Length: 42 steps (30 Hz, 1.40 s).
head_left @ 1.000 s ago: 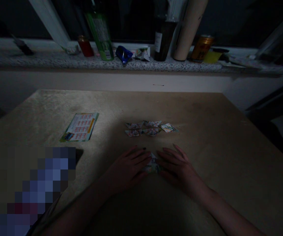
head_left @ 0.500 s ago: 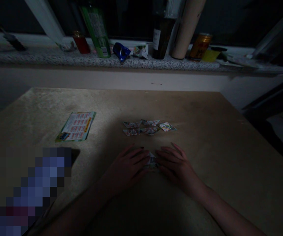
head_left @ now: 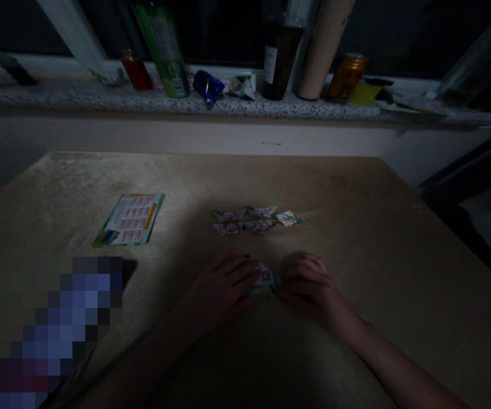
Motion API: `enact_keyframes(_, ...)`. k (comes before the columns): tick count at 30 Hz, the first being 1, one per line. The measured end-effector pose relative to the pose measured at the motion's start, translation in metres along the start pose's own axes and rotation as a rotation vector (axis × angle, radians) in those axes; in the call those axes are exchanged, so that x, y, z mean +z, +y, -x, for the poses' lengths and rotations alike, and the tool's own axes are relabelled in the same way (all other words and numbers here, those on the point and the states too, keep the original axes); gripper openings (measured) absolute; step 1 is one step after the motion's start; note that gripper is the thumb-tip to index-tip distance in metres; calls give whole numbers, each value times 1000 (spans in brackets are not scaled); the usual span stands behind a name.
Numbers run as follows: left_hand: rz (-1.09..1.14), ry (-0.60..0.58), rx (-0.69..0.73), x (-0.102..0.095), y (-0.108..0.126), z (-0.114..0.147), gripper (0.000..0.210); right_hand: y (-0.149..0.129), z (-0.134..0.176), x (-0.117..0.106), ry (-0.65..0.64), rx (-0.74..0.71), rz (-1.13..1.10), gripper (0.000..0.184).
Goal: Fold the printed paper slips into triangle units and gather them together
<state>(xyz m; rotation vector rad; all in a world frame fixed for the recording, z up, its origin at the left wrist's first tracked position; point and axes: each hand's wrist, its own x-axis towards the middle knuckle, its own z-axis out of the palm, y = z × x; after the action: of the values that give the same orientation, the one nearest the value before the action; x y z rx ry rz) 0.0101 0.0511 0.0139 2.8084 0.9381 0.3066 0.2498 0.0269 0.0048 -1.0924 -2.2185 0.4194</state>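
A small piece of folded printed paper (head_left: 266,279) lies on the table between my hands. My left hand (head_left: 231,284) rests flat over its left side, fingers stretched out and pressing it down. At the paper's right corner, my right hand (head_left: 309,284) has its fingers curled in and the thumb and forefinger pinched together on the edge. Just beyond the hands sit several small folded paper pieces (head_left: 260,226) in two short rows, with a diamond-shaped one (head_left: 290,218) at their right end.
A stack of printed sheets (head_left: 132,218) lies at the left of the table (head_left: 348,187). Nearer, a pixelated bluish shape covers the lower left. On the stone windowsill (head_left: 228,108) stand a green container (head_left: 166,51), a dark bottle (head_left: 277,65), a cardboard tube (head_left: 324,51) and a golden can (head_left: 348,78).
My right hand has drawn slightly to the right and curled its fingers, so more of the folded paper shows. My left hand stays in place.
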Motion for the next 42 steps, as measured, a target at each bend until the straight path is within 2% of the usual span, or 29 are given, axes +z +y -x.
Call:
enact_keyframes(4,80,15,-30,2,-3,0,31,-2,-3,0,-36,83,-3,17)
enact_keyframes(7,144,41,-50,3,-4,-2,27,-5,-7,3,-94,100,75,16)
enact_keyframes(10,199,66,-99,4,-5,-5,31,-8,-12,6,-188,9,248,12)
enact_keyframes(13,229,76,-121,3,-6,-6,31,-10,-21,9,-278,-115,395,22)
enact_keyframes(16,217,68,-115,2,-6,-7,28,-8,-31,13,-304,-159,455,25)
enact_keyframes(21,118,57,-122,3,-3,-7,33,1,-41,18,-347,-203,422,19)
enact_keyframes(25,5,46,-81,5,0,-6,39,6,-41,18,-310,-144,307,23)
enact_keyframes(28,-3,50,-103,5,2,-5,42,5,-41,17,-308,-112,220,19)
enact_keyframes(36,-6,64,-130,6,2,-9,36,6,-43,23,-333,-158,290,15)
enact_keyframes(39,-17,86,-161,3,14,-6,38,8,-43,24,-326,-153,276,17)
enact_keyframes(42,-47,79,-246,-1,39,4,48,9,-43,23,-331,-148,253,17)
